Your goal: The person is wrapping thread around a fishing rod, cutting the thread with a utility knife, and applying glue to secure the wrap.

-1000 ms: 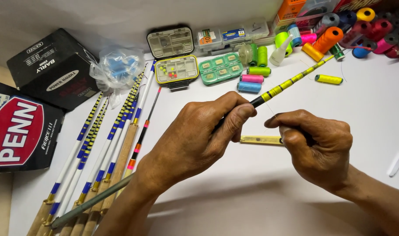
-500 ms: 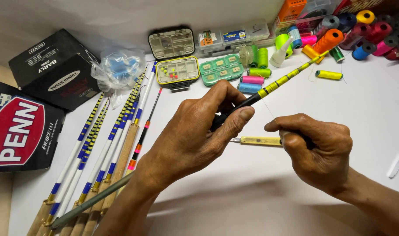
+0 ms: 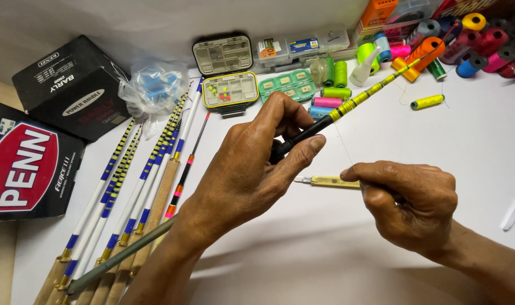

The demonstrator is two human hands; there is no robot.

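Evidently the left hand point(image 3: 251, 169) pinches a thin black rod point(image 3: 347, 106) between thumb and curled fingers, holding it slanted above the white table point(image 3: 381, 265) so its yellow-and-black banded part points toward the far right corner, where the thread spools point(image 3: 426, 101) lie. That raised, angled hold keeps the banded section free in the air, and a fine thread point(image 3: 343, 144) appears to run from it down toward the right hand point(image 3: 412, 206), though the strand is too faint to follow fully. The right hand is closed in a loose fist around a small yellowish-handled tool point(image 3: 328, 181), whose thin metal tip pokes out leftward, just beside the left thumb and low over the table.

Both wrists come in from the near edge, the left forearm crossing the butt ends of a row of finished striped rods point(image 3: 150, 186) laid side by side along the left edge. Small compartment boxes point(image 3: 229, 90) and two dark cartons point(image 3: 54, 118) sit toward the far left.
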